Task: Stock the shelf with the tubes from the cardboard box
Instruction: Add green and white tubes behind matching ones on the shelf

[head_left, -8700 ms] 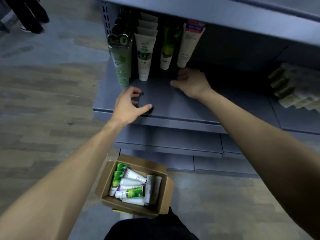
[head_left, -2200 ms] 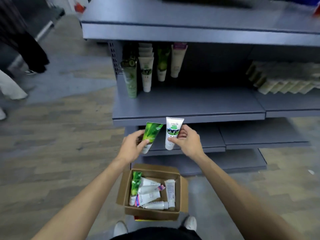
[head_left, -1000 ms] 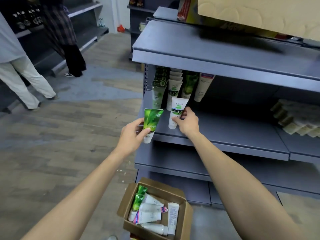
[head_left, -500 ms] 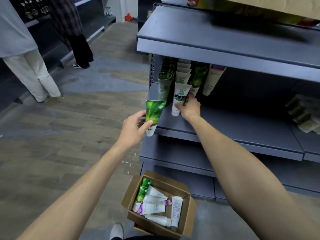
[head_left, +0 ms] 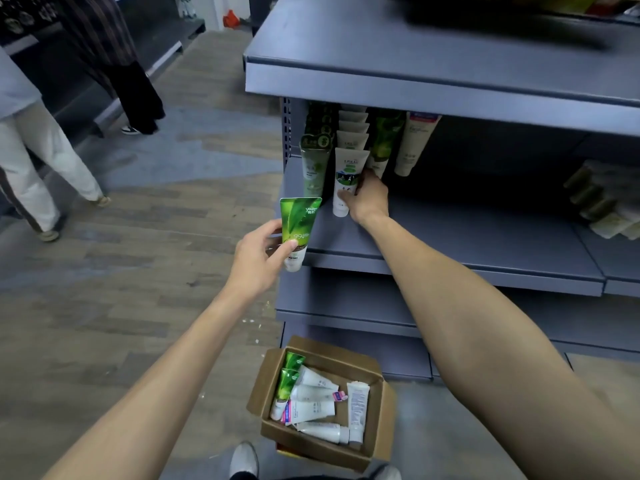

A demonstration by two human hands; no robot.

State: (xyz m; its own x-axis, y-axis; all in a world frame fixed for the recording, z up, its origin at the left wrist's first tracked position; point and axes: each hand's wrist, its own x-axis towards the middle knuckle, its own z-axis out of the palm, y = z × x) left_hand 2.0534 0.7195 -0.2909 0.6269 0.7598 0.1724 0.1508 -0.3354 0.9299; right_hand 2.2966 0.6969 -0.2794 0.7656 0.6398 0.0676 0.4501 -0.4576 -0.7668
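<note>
Right hand [head_left: 367, 196] gripped a white plastic tube with green label [head_left: 347, 178], standing it cap-down on the grey metal shelf [head_left: 450, 244] at the near end of the white row. Left hand [head_left: 258, 258] pinched a green leaf-print tube [head_left: 298, 227] just off the shelf's left edge. Judgement: seat cap flat, square to row, before release. More tubes lay in the brown cardboard box [head_left: 377, 424] on the floor.

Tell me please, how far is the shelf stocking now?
Done: several rows of tubes already stand on the shelf. In hand: the right hand sets a white tube in its row; the left hand holds a green tube. Left: more tubes lie in the cardboard box.
</note>
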